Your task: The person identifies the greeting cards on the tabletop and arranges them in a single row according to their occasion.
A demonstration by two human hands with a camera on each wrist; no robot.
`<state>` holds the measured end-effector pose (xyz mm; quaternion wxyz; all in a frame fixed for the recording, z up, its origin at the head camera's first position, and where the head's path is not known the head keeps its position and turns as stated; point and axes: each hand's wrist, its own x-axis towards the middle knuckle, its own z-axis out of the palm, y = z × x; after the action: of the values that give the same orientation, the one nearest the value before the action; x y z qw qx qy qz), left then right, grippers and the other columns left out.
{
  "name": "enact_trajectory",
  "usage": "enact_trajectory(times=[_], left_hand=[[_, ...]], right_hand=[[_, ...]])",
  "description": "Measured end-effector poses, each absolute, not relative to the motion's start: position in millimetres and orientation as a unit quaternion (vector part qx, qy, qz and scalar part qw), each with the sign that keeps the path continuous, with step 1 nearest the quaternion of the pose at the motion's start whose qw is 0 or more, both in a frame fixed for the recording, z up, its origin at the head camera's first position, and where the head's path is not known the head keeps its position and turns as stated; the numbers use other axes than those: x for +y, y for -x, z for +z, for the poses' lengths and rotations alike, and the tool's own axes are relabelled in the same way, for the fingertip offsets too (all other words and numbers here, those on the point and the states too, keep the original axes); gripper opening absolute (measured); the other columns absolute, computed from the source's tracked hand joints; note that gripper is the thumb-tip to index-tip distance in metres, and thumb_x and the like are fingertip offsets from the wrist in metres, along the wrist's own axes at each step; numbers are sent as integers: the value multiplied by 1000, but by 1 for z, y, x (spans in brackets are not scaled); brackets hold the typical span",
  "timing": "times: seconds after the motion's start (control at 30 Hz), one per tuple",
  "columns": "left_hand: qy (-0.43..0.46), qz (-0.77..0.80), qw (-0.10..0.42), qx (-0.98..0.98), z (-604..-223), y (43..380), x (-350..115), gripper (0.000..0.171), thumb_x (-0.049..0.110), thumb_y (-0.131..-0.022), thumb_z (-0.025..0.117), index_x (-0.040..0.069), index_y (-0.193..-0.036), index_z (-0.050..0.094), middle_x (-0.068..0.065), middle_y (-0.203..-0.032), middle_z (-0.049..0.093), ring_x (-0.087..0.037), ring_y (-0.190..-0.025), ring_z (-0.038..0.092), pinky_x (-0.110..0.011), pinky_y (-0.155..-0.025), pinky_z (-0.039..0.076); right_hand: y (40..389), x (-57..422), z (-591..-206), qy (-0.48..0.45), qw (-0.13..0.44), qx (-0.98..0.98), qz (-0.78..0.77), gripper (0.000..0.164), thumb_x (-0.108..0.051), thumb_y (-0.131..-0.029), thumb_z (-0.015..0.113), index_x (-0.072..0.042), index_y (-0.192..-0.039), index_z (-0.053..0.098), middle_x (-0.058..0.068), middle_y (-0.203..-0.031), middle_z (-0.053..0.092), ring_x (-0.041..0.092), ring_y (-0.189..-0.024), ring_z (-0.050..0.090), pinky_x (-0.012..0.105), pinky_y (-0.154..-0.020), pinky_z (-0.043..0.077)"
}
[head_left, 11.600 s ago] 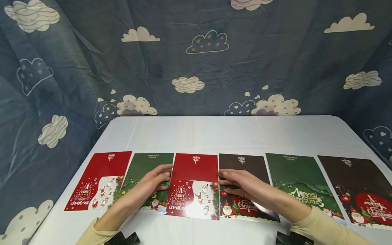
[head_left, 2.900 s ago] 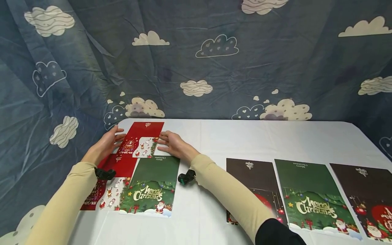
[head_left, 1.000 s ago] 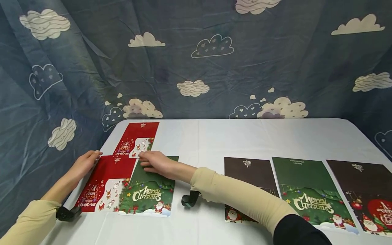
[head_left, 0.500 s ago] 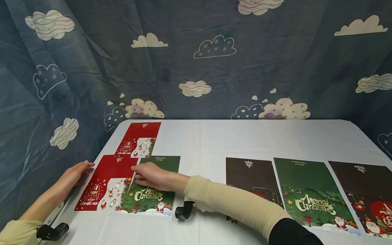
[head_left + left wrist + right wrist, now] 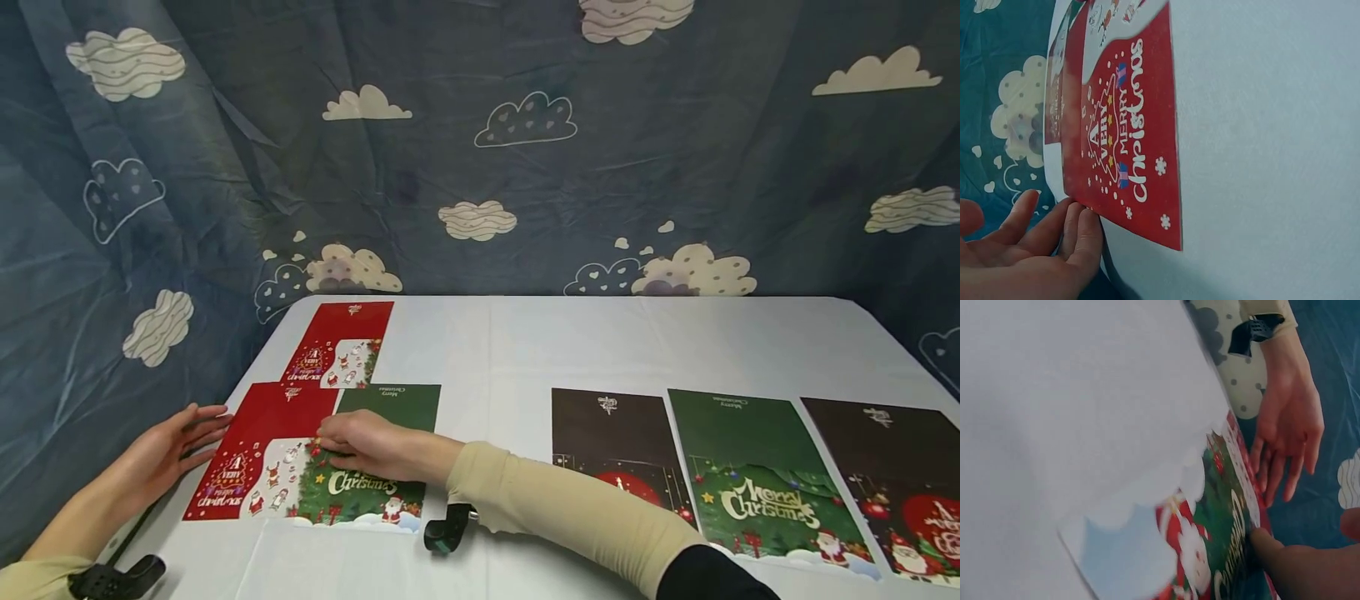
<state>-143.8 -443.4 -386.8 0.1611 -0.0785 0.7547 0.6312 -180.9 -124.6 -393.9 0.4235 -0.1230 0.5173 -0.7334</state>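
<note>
A red Christmas card (image 5: 273, 412) lies flat at the table's left side, its upper edge meeting a second red card (image 5: 341, 325) behind it. Along its left edge rests my left hand (image 5: 157, 446), fingers extended, the fingertips right at the border in the left wrist view, where the printed red front (image 5: 1129, 137) shows. My right hand (image 5: 375, 446) lies over the green Christmas card (image 5: 397, 404), hiding part of its lettering, with fingertips at the seam between red and green. In the right wrist view the thumb side (image 5: 1304, 565) touches the green card's far side (image 5: 1216, 506).
To the right lie a dark brown card (image 5: 607, 425), partly under my right sleeve, another green card (image 5: 738, 442), and another dark brown card (image 5: 877, 442). All sit on a white cloth-covered table (image 5: 510, 342). A dark cloud-print curtain (image 5: 420, 167) hangs behind and at the left.
The red card from the middle of the row now lies at the back left. Over the last second both hands have slid down toward the near side along the front red card's edges.
</note>
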Motion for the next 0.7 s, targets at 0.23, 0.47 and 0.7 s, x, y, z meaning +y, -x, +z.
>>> enact_trajectory(times=[0.23,0.47,0.7], left_hand=[[99,618,162,762,-388,140,-442,68,48,-106,27,-7,-146,30,19,-113,58,3,-100,58,-22,-85,50],[117,634,160,748,-385,132,-440,56,45,-107,28,2,-140,45,18,-112,61,1,-98,60,-23,-83,51],[129,622,153,757,-385,125,-435,56,42,-107,31,0,-141,44,16,-115,61,4,-97,60,-23,-84,51]], right_hand=[[172,-124,-396,137,415,524,-732,62,-9,-98,53,8,-151,26,15,-157,28,15,-118,47,42,-106,40],[161,-122,-396,148,405,542,-722,61,-7,-96,53,9,-149,29,16,-154,31,24,-133,40,39,-102,45],[149,-115,-388,160,402,583,-688,59,-7,-95,53,8,-148,33,14,-152,36,25,-130,46,42,-95,50]])
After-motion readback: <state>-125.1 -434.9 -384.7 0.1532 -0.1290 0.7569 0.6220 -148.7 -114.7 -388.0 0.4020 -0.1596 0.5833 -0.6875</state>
